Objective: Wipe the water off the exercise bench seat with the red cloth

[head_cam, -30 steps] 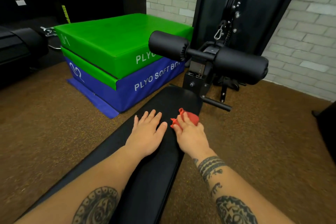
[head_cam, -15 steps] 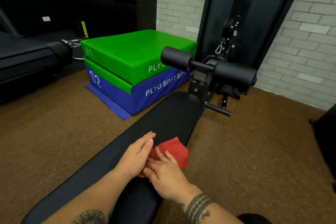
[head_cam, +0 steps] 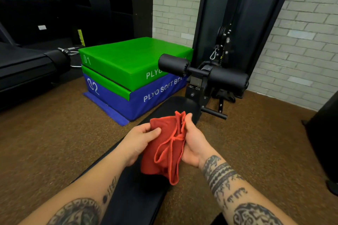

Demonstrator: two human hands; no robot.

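Note:
The red cloth point(head_cam: 165, 149) hangs bunched between both hands, lifted above the black bench seat point(head_cam: 140, 193). My left hand point(head_cam: 140, 141) pinches its upper left side. On the cloth's right edge my right hand point(head_cam: 192, 144) grips it, fingers curled over the top. The seat runs from the lower middle up toward the black roller pads point(head_cam: 227, 80). I cannot make out any water on the dark padding.
Stacked green and blue plyo soft boxes point(head_cam: 131, 78) stand to the left of the bench's far end. A black cable machine column point(head_cam: 236, 16) rises behind the roller pads. Brown rubber floor point(head_cam: 256, 142) lies on both sides. Dark equipment sits at far left and far right.
The cloth came off the seat. Both hands drew back along the bench toward me, then lifted the cloth and now hold it spread between them.

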